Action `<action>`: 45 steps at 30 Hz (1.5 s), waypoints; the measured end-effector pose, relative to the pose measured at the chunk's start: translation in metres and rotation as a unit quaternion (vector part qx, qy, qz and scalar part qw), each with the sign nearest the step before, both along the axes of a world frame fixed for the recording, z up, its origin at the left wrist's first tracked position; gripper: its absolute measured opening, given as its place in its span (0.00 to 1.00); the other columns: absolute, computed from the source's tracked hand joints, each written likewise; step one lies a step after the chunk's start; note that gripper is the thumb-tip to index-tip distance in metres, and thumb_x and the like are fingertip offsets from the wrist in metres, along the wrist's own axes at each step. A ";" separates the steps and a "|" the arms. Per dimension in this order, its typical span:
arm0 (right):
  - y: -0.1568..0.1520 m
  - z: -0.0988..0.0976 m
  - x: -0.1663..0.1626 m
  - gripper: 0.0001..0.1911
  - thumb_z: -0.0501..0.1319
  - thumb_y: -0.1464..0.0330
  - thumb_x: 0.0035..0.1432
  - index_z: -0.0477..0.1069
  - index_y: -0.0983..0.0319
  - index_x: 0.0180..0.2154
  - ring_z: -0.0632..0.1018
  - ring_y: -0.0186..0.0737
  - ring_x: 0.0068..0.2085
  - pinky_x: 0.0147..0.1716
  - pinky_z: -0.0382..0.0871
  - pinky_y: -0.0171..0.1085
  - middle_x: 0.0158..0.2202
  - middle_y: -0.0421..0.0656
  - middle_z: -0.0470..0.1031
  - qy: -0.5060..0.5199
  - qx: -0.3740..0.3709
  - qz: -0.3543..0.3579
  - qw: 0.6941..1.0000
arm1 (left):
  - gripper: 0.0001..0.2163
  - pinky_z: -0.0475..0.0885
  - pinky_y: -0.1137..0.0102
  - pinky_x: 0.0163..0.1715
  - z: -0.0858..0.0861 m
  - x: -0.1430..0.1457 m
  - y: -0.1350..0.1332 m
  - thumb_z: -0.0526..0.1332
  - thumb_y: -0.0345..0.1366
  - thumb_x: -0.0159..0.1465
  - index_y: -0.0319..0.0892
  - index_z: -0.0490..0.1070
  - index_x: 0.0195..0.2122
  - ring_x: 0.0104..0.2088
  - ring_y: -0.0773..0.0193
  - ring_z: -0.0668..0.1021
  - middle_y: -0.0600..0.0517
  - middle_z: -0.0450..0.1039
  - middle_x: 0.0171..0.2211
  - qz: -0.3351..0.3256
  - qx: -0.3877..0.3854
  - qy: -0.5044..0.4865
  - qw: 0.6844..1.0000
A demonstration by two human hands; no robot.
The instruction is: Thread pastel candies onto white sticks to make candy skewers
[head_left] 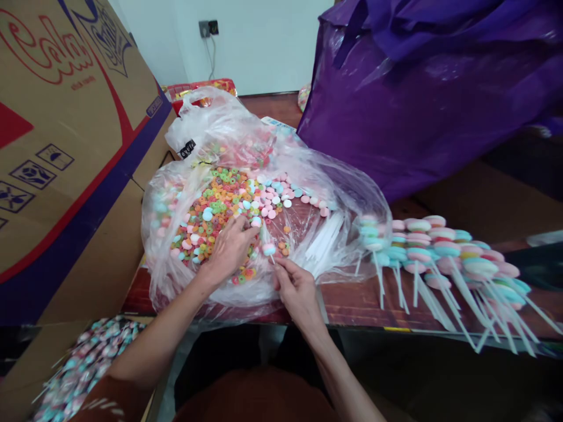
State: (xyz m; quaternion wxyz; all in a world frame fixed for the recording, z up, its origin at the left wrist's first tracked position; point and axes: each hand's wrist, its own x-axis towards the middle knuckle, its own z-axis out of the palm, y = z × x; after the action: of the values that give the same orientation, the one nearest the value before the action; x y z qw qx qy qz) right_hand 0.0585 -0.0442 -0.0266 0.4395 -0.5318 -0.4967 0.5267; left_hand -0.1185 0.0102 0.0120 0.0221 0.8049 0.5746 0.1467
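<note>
My left hand [229, 249] lies on a heap of small coloured candies [220, 205] inside an open clear plastic bag [185, 275], fingertips pinched on a pink round candy [256, 222]. My right hand [295, 286] pinches a white stick topped with a pink-and-blue candy [269, 249], just right of the left hand. A bundle of bare white sticks [326, 235] lies inside the bag to the right.
Several finished candy sticks [440, 252] lie in a row on the brown table [352, 302] at right. A large cardboard box [65, 146] stands at left, a purple bag [417, 88] behind. More wrapped candy sticks [83, 363] fill a box at lower left.
</note>
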 end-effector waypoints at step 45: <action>-0.011 0.013 -0.005 0.15 0.55 0.62 0.65 0.66 0.60 0.27 0.63 0.31 0.22 0.24 0.56 0.32 0.20 0.34 0.62 -0.073 0.092 0.007 0.993 | 0.20 0.69 0.76 0.29 -0.003 0.028 -0.029 0.72 0.41 0.53 0.42 0.62 0.37 0.28 0.70 0.76 0.57 0.74 0.28 0.101 -0.302 -0.642 0.697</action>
State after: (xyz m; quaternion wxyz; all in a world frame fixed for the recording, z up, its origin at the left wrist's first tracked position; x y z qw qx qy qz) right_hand 0.0536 -0.0549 -0.0137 0.4453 -0.5224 -0.5774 0.4420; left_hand -0.0903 -0.0189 0.0090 0.6126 0.4019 0.5123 0.4481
